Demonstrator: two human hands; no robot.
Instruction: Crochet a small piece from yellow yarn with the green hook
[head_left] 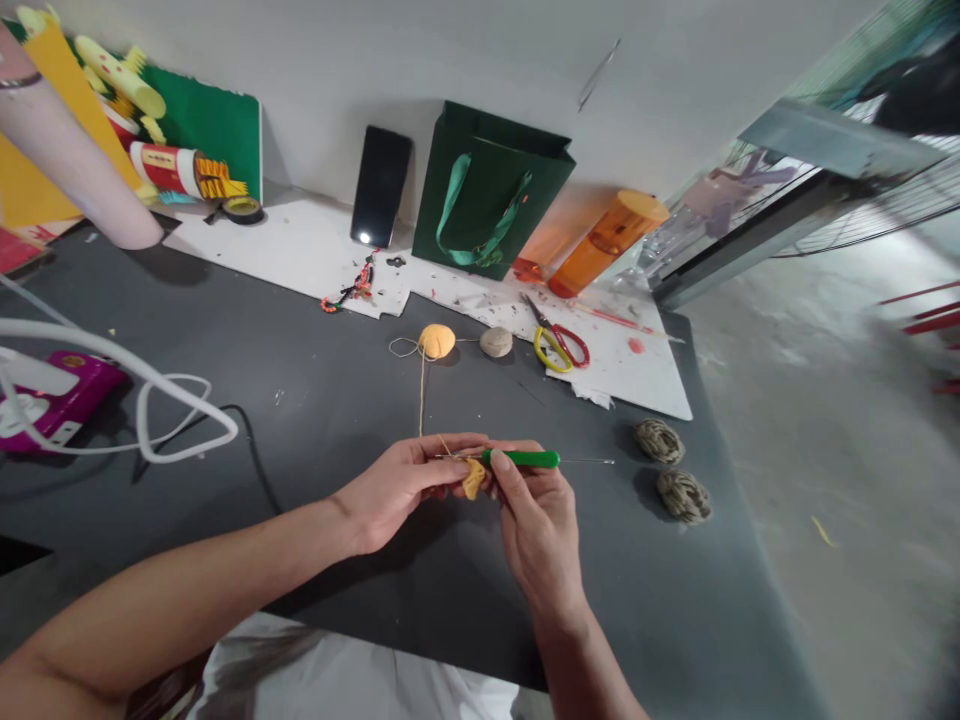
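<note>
Between the fingers of my left hand is a small yellow crochet piece. My right hand grips a crochet hook by its green handle, thumb on top. One thin metal end of the hook points left into the crochet piece; the other sticks out to the right. A strand of yarn runs from the left fingers up to a yellow yarn ball on the table. Beside that ball lies a small grey-beige yarn ball. The undersides of both hands' fingers are partly hidden.
Scissors with yellow and red handles lie on a white board. Behind stand a lit phone, a green paper bag and an orange bottle. Dark yarn bundles sit at right, white cables at left.
</note>
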